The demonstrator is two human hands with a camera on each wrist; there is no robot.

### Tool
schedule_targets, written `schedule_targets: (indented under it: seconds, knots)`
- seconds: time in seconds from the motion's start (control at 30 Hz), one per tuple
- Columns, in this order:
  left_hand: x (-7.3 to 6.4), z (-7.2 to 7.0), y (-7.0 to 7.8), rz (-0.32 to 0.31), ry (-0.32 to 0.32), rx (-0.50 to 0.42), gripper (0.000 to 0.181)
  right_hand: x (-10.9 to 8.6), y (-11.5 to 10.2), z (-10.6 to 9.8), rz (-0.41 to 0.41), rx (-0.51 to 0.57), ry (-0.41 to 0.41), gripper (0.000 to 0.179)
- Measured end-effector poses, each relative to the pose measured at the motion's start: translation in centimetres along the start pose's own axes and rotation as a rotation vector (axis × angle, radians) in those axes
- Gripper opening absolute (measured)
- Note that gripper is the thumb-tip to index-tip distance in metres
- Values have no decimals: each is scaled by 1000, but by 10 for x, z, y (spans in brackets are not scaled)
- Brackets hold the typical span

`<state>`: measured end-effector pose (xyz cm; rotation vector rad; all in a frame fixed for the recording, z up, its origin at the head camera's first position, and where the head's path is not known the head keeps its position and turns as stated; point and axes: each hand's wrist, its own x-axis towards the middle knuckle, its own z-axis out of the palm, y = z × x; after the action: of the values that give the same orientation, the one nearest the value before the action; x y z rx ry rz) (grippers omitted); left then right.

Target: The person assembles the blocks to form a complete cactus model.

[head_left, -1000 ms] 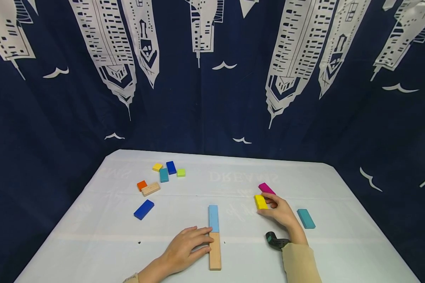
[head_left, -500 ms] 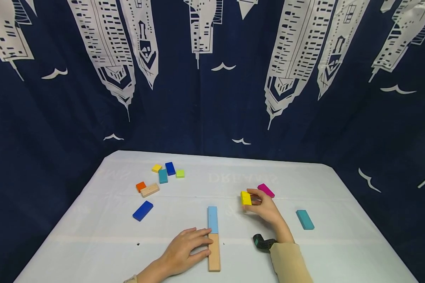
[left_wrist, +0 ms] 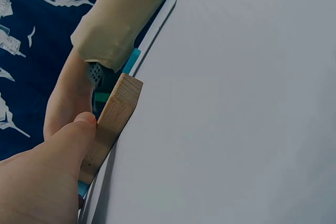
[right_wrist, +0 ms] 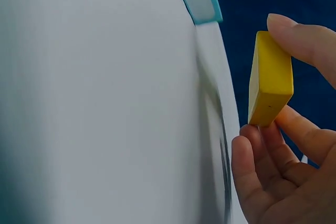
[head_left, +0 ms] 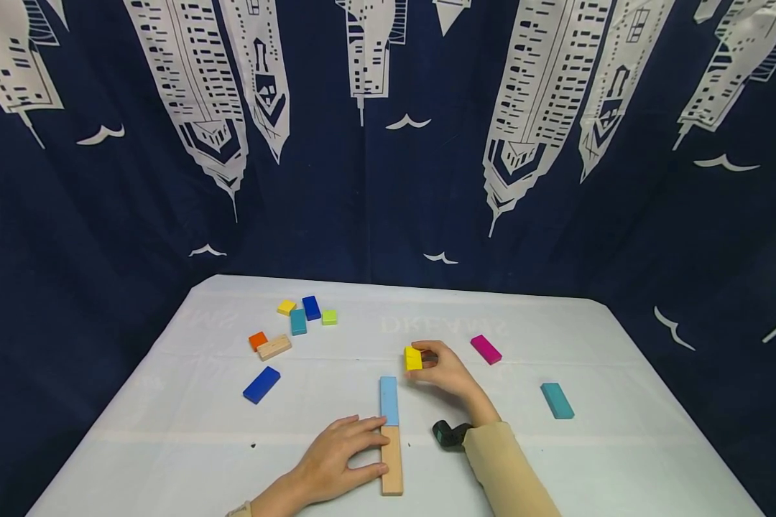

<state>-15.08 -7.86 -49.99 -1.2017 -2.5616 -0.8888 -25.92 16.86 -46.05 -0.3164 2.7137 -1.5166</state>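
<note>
My right hand (head_left: 445, 371) pinches a yellow block (head_left: 413, 358) between thumb and fingers, over the middle of the table. In the right wrist view the yellow block (right_wrist: 273, 77) shows its narrow end, with the thumb on one edge and fingertips at the other. Below it, a light blue block (head_left: 389, 401) and a plain wooden block (head_left: 391, 463) lie end to end in one line. My left hand (head_left: 339, 456) rests along their left side, its fingers extended and touching near the joint. The left wrist view shows the thumb against the wooden block (left_wrist: 113, 124).
A magenta block (head_left: 486, 350) and a teal block (head_left: 557, 401) lie to the right. At the left are a dark blue block (head_left: 261, 385), a wooden block (head_left: 274, 347), an orange block (head_left: 257, 340) and several small ones behind. White cloth covers the table (head_left: 621, 459).
My right hand has carried the yellow block leftward from beside the magenta block, toward the top of the light blue block. The left hand stays in place.
</note>
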Motion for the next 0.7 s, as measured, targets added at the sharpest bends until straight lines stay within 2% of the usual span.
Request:
schedule_targets:
  seconds: [0.27, 0.7]
  knots:
    - [0, 0, 0, 12, 15, -14, 35, 11, -6, 15, -23, 4, -35, 60]
    - [0, 0, -1, 29, 33, -14, 35, 20, -12, 29, -47, -66, -51, 60]
